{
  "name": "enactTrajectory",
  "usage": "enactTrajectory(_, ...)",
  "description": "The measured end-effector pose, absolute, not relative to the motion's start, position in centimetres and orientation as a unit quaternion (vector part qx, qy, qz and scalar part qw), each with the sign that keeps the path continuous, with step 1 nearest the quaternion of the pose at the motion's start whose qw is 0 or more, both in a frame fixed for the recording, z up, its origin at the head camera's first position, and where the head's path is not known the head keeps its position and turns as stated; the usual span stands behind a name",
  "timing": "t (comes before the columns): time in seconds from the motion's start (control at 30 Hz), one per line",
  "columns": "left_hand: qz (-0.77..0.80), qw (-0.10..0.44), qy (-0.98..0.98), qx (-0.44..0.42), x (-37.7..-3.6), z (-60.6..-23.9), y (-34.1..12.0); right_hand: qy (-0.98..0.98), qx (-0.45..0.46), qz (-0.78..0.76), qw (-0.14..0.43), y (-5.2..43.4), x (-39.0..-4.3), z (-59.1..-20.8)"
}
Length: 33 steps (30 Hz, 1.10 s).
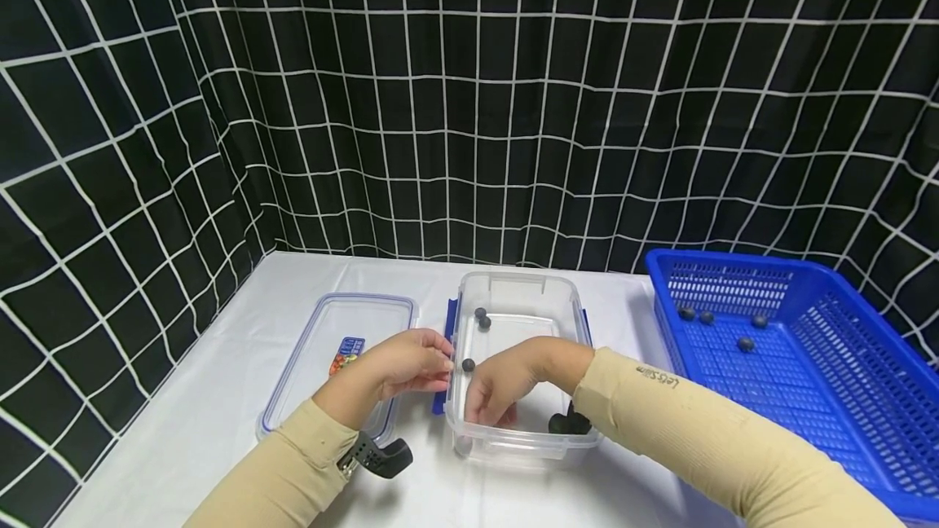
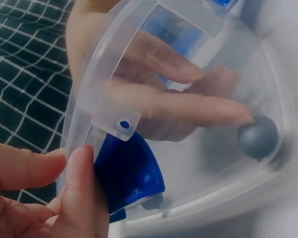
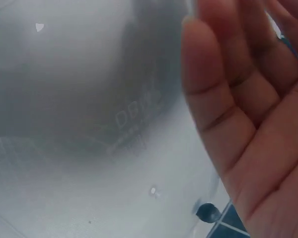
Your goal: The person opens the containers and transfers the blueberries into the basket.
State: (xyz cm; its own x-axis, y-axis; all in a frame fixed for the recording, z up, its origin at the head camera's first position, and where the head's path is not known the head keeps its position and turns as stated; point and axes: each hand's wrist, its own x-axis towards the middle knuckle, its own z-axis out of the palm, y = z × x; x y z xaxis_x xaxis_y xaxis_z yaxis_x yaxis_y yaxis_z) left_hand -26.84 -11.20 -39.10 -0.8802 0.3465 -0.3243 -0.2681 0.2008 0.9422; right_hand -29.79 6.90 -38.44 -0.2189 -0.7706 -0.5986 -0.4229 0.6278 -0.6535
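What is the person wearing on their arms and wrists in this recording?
Both arms wear snug beige sleeves down to the wrists. The right sleeve carries small dark lettering near the forearm. A black strap-mounted device sits at the left wrist. The left hand and right hand are bare.

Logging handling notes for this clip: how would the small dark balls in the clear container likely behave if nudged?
The dark balls look round and smooth, so they would probably roll freely across the clear container, likely stopped only by its walls. Being small, they seem light. The right hand reaches inside.

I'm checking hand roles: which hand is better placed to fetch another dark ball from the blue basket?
Probably the right hand: the blue basket lies on its side, while the left hand grips the clear container's wall.
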Motion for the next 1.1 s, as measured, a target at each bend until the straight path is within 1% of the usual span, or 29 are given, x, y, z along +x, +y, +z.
enactTrajectory(0.03,0.63,0.242,0.737,0.026,-26.84,-39.1,-11.2,0.755,-0.391,-0.175,0.496,6.88,-29.74,-38.45)
enactTrajectory(0.1,0.628,0.242,0.739,0.026,-26.86,-39.11,-11.19,0.753,-0.395,-0.169,0.498,6.88,-29.71,-38.45)
enactTrajectory(0.17,0.629,0.242,0.739,0.027,-26.84,-39.12,-11.18,0.756,-0.396,-0.17,0.492,6.89,-29.72,-38.5)
enactTrajectory(0.23,0.63,0.242,0.737,0.027,-26.83,-39.11,-11.18,0.766,-0.401,-0.17,0.473,6.91,-29.76,-38.54)
enactTrajectory(0.33,0.63,0.244,0.736,0.025,-26.82,-39.08,-11.18,0.783,-0.422,-0.168,0.424,6.91,-29.94,-38.51)
enactTrajectory(0.47,0.631,0.244,0.736,0.024,-26.83,-39.03,-11.21,0.823,-0.449,-0.144,0.317,6.93,-30.41,-38.58)
enactTrajectory(0.53,0.633,0.244,0.734,0.027,-26.82,-39.05,-11.24,0.839,-0.448,-0.141,0.273,6.99,-30.6,-38.65)
enactTrajectory(0.63,0.637,0.244,0.73,0.03,-26.8,-39.1,-11.27,0.849,-0.441,-0.161,0.243,7.02,-30.71,-38.68)
enactTrajectory(0.7,0.639,0.245,0.728,0.035,-26.8,-39.07,-11.26,0.847,-0.431,-0.183,0.253,7.0,-30.62,-38.61)
enactTrajectory(0.83,0.641,0.247,0.725,0.04,-26.82,-39.01,-11.17,0.833,-0.414,-0.193,0.312,6.96,-30.35,-38.58)
enactTrajectory(0.9,0.641,0.248,0.725,0.041,-26.83,-38.99,-11.14,0.833,-0.406,-0.182,0.328,6.98,-30.26,-38.62)
enactTrajectory(0.97,0.64,0.247,0.727,0.039,-26.85,-39.01,-11.13,0.841,-0.407,-0.166,0.315,7.02,-30.28,-38.66)
enactTrajectory(1.1,0.638,0.246,0.729,0.033,-26.86,-38.93,-11.13,0.862,-0.409,-0.142,0.263,7.14,-30.63,-38.78)
